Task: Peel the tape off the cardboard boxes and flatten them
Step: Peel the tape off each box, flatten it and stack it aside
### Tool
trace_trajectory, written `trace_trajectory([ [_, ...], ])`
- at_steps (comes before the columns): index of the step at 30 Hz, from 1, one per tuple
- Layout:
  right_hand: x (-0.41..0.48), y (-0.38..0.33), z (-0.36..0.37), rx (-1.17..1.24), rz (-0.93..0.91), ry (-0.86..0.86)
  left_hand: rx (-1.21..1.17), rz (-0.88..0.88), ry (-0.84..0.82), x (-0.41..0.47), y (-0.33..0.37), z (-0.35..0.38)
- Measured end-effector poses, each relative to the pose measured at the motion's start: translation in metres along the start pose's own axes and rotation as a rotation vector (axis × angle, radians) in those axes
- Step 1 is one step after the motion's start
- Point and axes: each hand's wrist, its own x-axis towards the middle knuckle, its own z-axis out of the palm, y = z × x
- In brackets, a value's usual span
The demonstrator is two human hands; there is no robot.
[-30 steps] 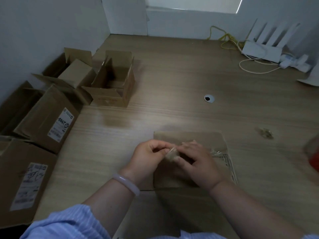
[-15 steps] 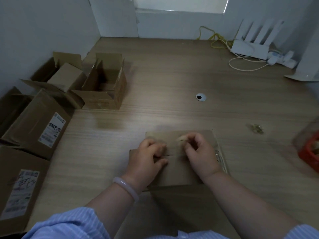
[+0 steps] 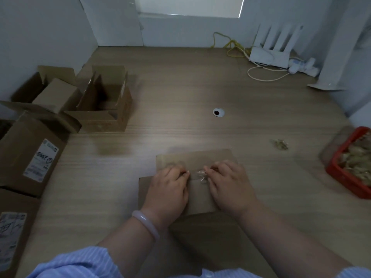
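Flattened cardboard box (image 3: 200, 197): lies flat on the wooden table (image 3: 180, 87), near its front edge, under both hands.
Right hand (image 3: 228, 185): fingertips pinch a crumpled bit of clear tape (image 3: 199, 174) at the box's middle seam.
Left hand (image 3: 168, 189): bent fingers on the box, just beside the tape; grip cannot be told.
Far left: open boxes (image 3: 104, 105), upright.
Right edge: red basket (image 3: 341, 181) with scraps inside.

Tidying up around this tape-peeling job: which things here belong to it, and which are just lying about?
Job: flat box, tape pinched by right hand, left hand, boxes at left, basket of scraps.
Lying about: router, yellow cable, power strip.
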Motion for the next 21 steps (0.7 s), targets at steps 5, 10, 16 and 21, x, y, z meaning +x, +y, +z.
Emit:
trace_trajectory([
  [5,0.003,-0.010,-0.004,0.001,0.149,-0.100,0.007,-0.065,-0.159,-0.004,0.004,0.010],
  [10,0.014,-0.008,-0.001,-0.007,0.132,-0.053,0.067,-0.072,-0.196,-0.007,0.006,0.012],
  [16,0.009,0.024,-0.015,0.401,0.475,0.084,0.065,-0.067,-0.198,-0.008,0.007,0.013],
  [21,0.003,0.057,-0.033,0.904,0.975,0.297,0.090,-0.074,-0.204,-0.007,0.009,0.010],
])
